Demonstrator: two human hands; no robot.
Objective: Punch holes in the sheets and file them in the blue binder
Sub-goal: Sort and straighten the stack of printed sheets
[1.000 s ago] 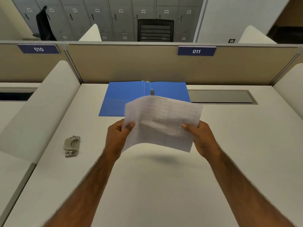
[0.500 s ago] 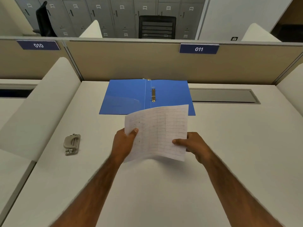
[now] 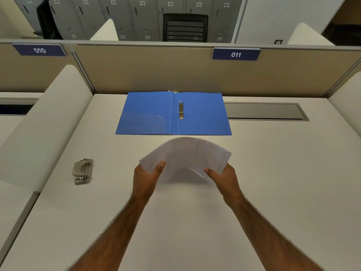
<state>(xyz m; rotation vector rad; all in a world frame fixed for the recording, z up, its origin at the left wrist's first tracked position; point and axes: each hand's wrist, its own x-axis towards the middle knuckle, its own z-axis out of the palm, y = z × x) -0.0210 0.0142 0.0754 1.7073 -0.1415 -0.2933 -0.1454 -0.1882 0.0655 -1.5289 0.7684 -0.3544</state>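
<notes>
We hold the sheets (image 3: 187, 155) bowed upward over the worktop (image 3: 273, 173), left grip (image 3: 145, 178) and right grip (image 3: 224, 178) each pinched on a near corner, thumbs on top. The binder (image 3: 148, 114) lies open just beyond them; the punch (image 3: 82, 171) sits well to the left.

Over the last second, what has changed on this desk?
The sheets came down toward the person, tipping flatter and bowing, now clear of the blue binder. The left hand and right hand still grip their edges. The binder and hole punch stayed put.
</notes>
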